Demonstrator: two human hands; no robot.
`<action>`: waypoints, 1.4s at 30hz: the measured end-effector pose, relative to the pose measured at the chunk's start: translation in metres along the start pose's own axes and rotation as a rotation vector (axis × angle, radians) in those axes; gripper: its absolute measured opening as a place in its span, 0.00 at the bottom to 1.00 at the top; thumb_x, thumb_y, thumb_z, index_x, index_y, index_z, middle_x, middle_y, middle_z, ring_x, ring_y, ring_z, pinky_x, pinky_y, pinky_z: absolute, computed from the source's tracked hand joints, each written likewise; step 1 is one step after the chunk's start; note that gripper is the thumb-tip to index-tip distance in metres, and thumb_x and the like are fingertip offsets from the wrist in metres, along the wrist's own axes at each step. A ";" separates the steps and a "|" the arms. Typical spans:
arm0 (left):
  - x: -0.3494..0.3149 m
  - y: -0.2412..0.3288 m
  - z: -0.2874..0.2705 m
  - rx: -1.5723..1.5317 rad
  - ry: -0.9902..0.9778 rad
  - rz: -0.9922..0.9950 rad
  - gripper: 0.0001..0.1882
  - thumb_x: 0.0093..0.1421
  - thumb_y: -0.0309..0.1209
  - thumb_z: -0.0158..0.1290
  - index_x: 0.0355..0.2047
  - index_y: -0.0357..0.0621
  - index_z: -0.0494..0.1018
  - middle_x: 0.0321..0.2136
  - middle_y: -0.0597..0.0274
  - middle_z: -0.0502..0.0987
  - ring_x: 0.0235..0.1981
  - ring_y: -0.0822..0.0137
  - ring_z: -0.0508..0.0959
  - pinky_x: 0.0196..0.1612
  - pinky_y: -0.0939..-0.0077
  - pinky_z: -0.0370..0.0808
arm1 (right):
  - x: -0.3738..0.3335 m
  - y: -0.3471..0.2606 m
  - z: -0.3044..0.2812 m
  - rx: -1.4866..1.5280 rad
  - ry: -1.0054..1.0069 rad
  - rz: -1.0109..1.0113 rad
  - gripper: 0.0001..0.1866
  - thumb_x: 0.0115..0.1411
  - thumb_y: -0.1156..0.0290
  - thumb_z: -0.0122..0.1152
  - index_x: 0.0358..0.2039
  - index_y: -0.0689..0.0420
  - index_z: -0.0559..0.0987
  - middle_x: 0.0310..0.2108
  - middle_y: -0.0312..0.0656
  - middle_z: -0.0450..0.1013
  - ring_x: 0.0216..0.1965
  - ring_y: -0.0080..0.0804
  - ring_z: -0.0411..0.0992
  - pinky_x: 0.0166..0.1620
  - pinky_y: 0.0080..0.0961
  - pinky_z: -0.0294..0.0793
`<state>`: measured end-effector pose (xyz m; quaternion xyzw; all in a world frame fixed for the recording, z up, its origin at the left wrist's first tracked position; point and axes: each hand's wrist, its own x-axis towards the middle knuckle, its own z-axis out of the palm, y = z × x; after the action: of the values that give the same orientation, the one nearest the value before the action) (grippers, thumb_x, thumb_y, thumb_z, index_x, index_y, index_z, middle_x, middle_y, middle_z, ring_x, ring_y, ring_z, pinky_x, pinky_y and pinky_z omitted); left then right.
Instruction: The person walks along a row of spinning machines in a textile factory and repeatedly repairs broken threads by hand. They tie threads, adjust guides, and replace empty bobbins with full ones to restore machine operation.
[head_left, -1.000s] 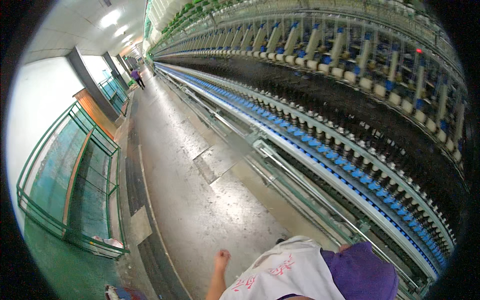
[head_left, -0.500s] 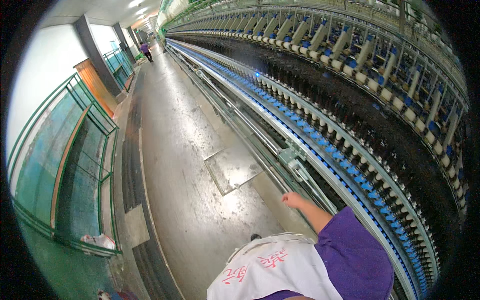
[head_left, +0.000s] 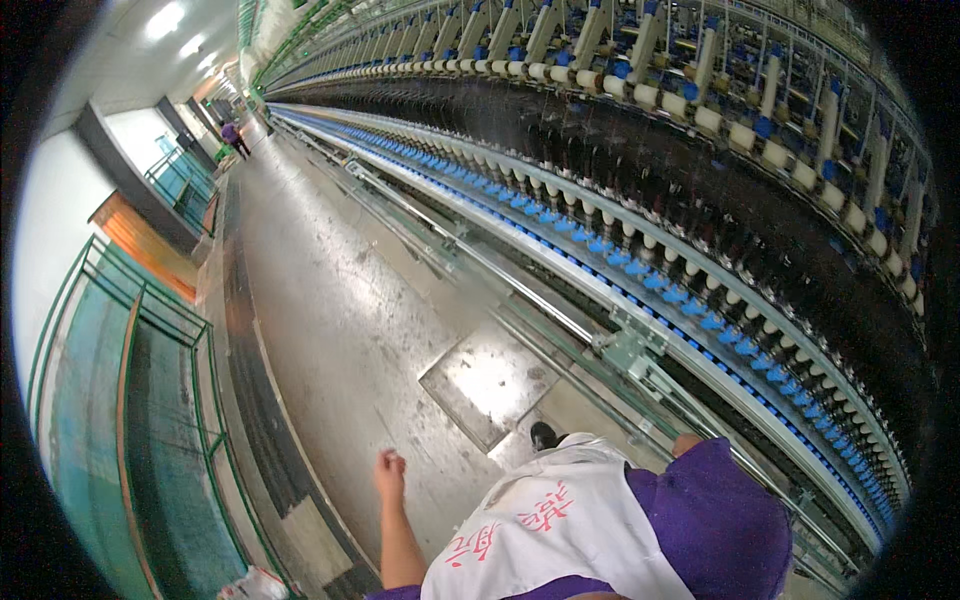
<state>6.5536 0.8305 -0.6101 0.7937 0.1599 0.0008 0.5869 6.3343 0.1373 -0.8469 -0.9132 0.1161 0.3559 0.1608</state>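
Observation:
My left hand (head_left: 390, 465) is held out over the walkway floor, left of my white apron (head_left: 515, 520), with the bare forearm rising from the lower edge. Its fingers are curled in, and a small pale spot shows at the fingertips; what they hold, if anything, is too small to make out. At my right, the purple sleeve (head_left: 725, 505) covers most of the arm. Only a bit of bare skin shows past the sleeve, beside the machine's lower rail, and the right hand itself is hidden. The long spinning frame (head_left: 600, 245), with rows of bobbins and blue parts, runs along my right side.
A metal floor plate (head_left: 485, 385) lies ahead of my dark shoe (head_left: 543, 435). Green railings (head_left: 205, 400) and an orange panel (head_left: 150, 245) line the left wall. Far down the aisle is a person in purple (head_left: 233, 138). A white bundle (head_left: 255, 585) lies at lower left.
My left hand has come into view at the lower middle. My right hand has gone out of sight behind the sleeve. The view has turned rightward, and the floor plate is nearer my feet.

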 end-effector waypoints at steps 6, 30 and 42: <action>0.011 -0.045 0.034 0.484 -0.374 -0.356 0.18 0.54 0.35 0.51 0.43 0.42 0.68 0.32 0.52 0.74 0.32 0.66 0.74 0.36 0.72 0.71 | 0.153 -0.183 -0.196 -0.271 0.177 -0.326 0.15 0.52 0.63 0.50 0.24 0.62 0.78 0.27 0.50 0.74 0.27 0.49 0.72 0.31 0.43 0.69; 0.699 0.169 0.137 0.077 -0.388 0.005 0.10 0.62 0.33 0.44 0.40 0.41 0.68 0.24 0.63 0.72 0.23 0.72 0.71 0.25 0.79 0.68 | 0.276 -0.452 -0.794 0.639 1.282 0.134 0.16 0.53 0.65 0.60 0.42 0.55 0.74 0.35 0.40 0.73 0.33 0.32 0.72 0.36 0.29 0.72; 0.689 0.104 0.160 0.671 -0.984 -0.276 0.07 0.55 0.25 0.47 0.35 0.44 0.68 0.24 0.64 0.73 0.25 0.72 0.71 0.25 0.76 0.70 | 0.324 -0.445 -0.806 0.238 1.424 0.363 0.16 0.45 0.73 0.61 0.33 0.52 0.65 0.33 0.39 0.63 0.33 0.42 0.69 0.30 0.34 0.70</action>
<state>7.2641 0.8302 -0.6911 0.8145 -0.0372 -0.4924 0.3046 7.2065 0.2122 -0.4160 -0.8659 0.3788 -0.3158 0.0830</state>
